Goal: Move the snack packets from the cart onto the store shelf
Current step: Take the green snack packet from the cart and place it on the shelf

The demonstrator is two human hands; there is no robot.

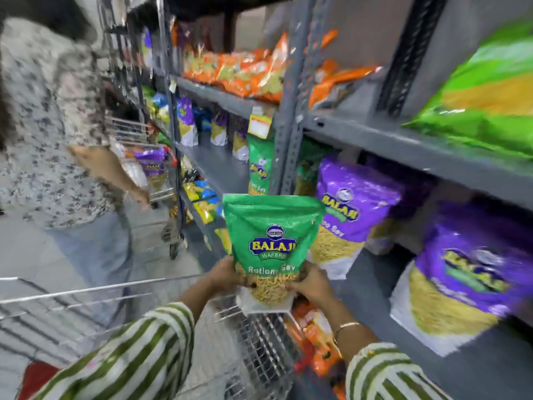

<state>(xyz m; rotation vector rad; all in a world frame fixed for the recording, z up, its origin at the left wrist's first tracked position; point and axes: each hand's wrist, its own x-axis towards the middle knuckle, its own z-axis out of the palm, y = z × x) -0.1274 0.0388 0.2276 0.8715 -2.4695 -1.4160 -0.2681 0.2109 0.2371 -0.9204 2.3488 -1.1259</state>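
I hold a green Balaji Ratlami Sev packet (272, 235) upright in both hands, above the front end of the wire cart (259, 342). My left hand (223, 274) grips its lower left corner and my right hand (313, 282) grips its lower right corner. The grey store shelf (375, 272) lies just to the right, with purple Balaji packets (350, 206) standing on it. A second green packet (259, 166) stands on the shelf behind the held one. Orange packets (314, 336) show below my right wrist; whether they lie in the cart or on a lower shelf is unclear.
Another person in a patterned top (54, 125) stands on the left beside a second cart (150, 174) holding purple packets. Upper shelves carry orange packets (245, 70) and a large green packet (490, 93). A grey upright post (288, 111) divides the shelving.
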